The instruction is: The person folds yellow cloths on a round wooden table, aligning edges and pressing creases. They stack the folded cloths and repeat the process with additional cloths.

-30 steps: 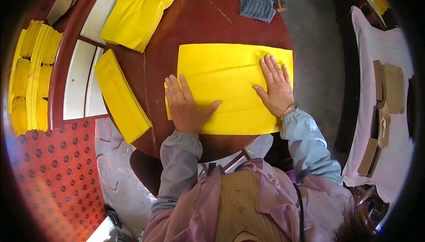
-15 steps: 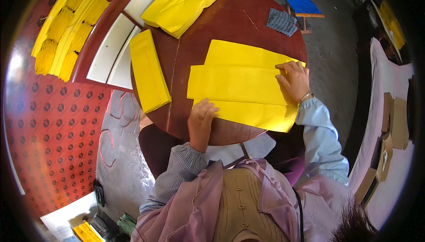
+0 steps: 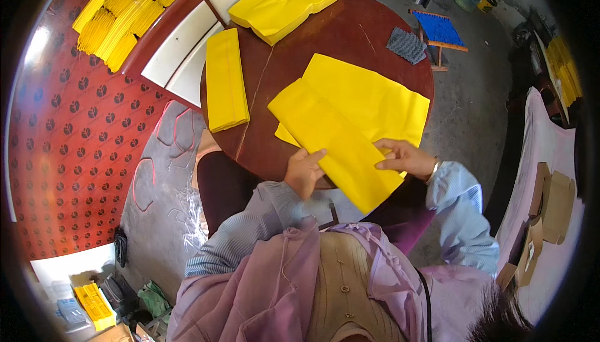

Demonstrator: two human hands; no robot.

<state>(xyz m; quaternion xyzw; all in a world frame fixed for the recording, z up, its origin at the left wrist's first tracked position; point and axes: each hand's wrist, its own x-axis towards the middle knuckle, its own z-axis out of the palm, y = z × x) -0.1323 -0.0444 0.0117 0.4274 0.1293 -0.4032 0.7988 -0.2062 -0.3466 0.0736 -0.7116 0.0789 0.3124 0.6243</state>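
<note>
A folded yellow sheet (image 3: pixel 334 142), now a long narrow strip, lies aslant over the near part of the round table, its lower end past the table's edge. My left hand (image 3: pixel 305 172) grips its left long edge, thumb on top and fingers hidden underneath. On the opposite edge, my right hand (image 3: pixel 403 159) pinches the strip between thumb and fingers. Beneath and behind it, a wider flat yellow sheet (image 3: pixel 381 101) rests on the table, partly covered by the strip.
On the dark red table (image 3: pixel 275 70) are a narrow folded yellow stack (image 3: pixel 226 82), a larger yellow pile (image 3: pixel 284 4) and a grey textured pad (image 3: pixel 406 45). Bundled yellow stacks (image 3: pixel 128 14) stand at far left. A blue-topped stool (image 3: pixel 440 29) is beyond the table, right.
The folded strip has been turned aslant and drawn toward me, uncovering more of the sheet below. My left hand has taken hold of it, and my right hand has come down along its edge.
</note>
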